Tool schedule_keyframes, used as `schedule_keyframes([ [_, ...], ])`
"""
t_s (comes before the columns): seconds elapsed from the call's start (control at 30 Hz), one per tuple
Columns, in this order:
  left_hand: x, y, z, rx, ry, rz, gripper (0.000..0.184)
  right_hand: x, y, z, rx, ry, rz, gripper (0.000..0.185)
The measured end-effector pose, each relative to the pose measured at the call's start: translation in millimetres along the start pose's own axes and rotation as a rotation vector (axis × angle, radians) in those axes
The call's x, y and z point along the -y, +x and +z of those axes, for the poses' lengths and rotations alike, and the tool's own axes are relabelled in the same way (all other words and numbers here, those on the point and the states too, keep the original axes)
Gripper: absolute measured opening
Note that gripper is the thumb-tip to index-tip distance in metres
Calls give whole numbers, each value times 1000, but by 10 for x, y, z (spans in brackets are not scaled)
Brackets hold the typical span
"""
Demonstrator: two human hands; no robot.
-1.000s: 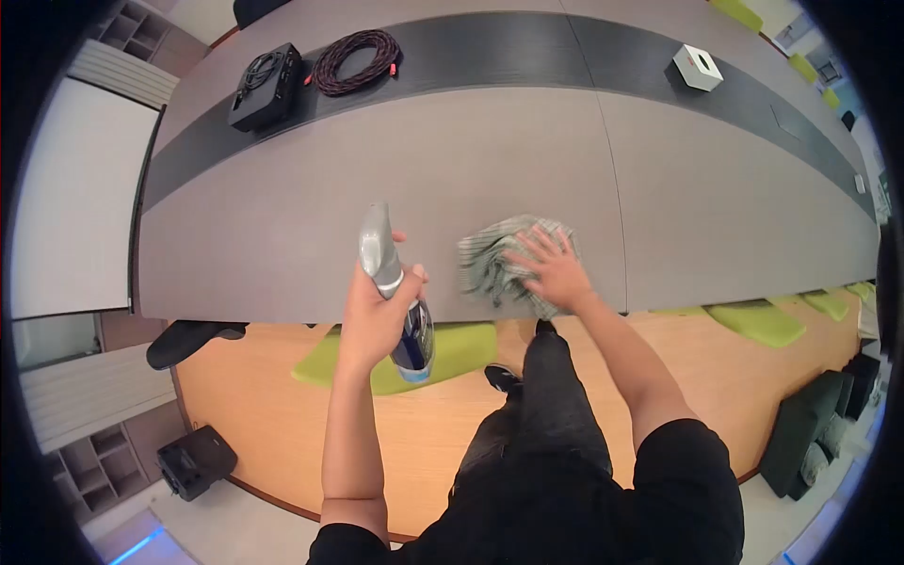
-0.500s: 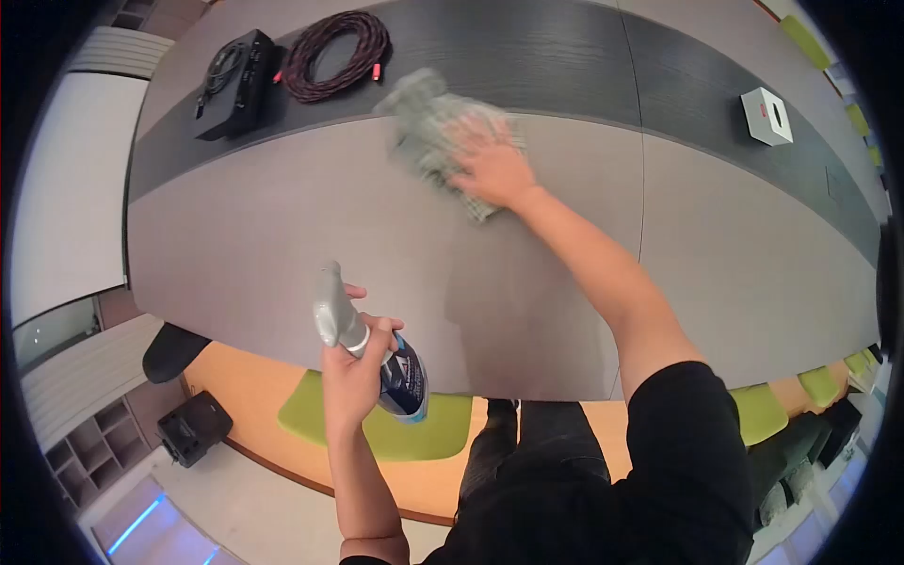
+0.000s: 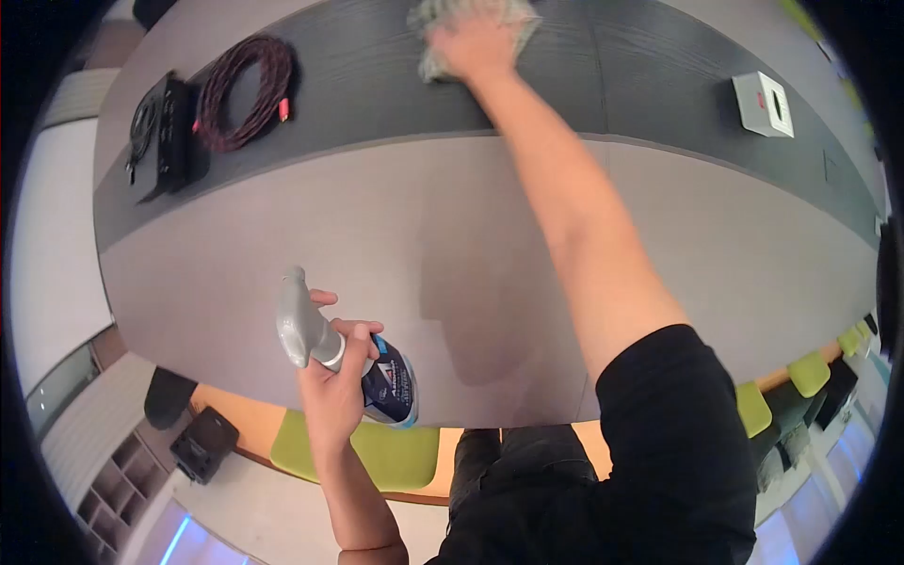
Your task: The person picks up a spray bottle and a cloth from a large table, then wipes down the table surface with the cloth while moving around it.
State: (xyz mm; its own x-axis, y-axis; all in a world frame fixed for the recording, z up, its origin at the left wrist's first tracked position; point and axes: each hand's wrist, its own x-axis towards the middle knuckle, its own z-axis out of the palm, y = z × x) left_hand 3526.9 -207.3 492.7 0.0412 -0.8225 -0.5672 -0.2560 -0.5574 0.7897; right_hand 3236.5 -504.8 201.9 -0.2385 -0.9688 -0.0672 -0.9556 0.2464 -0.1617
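Observation:
My left hand (image 3: 337, 381) is wrapped round the neck of a spray bottle (image 3: 389, 386) with a grey trigger head and a dark blue label, near the table's front edge. At the far side, my right hand (image 3: 476, 42) presses on a striped grey-green cloth (image 3: 436, 66) lying on the dark strip (image 3: 377, 89) of the table. Its fingers are blurred, and the cloth bunches around them. The grey-brown table top (image 3: 330, 217) lies between my two hands.
On the dark strip at the left are a black box (image 3: 172, 132) and a coiled dark red cable (image 3: 209, 104). A white tissue box (image 3: 763, 104) stands at the right. Green chairs (image 3: 395, 457) and a black speaker (image 3: 205, 443) are below the table's edge.
My right hand has pushed the cloth from the near edge across the table to the dark strip. The view has shifted forward, and my left hand still holds the bottle.

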Motion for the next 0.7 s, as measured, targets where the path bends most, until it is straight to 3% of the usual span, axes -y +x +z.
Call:
schedule_keyframes([
  [0.03, -30, 30, 114, 3, 16, -8, 41, 109, -189, 180, -159, 2, -244, 70],
  [0.1, -94, 101, 290, 66, 39, -14, 40, 220, -596, -49, -25, 0, -531, 65],
  [0.13, -114, 125, 369, 99, 54, -17, 40, 139, -678, -35, -76, 106, -605, 62],
  [0.2, -161, 124, 531, 159, 46, 11, 41, -244, -539, -79, -91, 49, -577, 59],
  [0.27, -236, 105, 668, 190, 60, 26, 42, -1032, -281, -317, -177, -34, -314, 63],
  [0.4, -279, 4, 767, 215, 83, 29, 42, -2752, -128, -856, 14, -23, 313, 70],
  [0.47, -313, -70, 764, 223, 112, -2, 43, -3694, -412, -559, -232, -272, 262, 70],
  [0.5, -301, -105, 773, 229, 111, 7, 43, -3857, -676, -516, -232, -295, 236, 70],
  [0.57, -201, -128, 770, 248, 101, 26, 43, -3763, -1382, -658, -207, -314, 176, 68],
  [0.67, -139, -181, 883, 307, 72, -1, 44, -2920, -2656, -961, -137, -163, 111, 60],
  [0.7, -129, -223, 908, 326, 89, -13, 43, -2593, -3054, -1107, 0, -109, 131, 58],
])
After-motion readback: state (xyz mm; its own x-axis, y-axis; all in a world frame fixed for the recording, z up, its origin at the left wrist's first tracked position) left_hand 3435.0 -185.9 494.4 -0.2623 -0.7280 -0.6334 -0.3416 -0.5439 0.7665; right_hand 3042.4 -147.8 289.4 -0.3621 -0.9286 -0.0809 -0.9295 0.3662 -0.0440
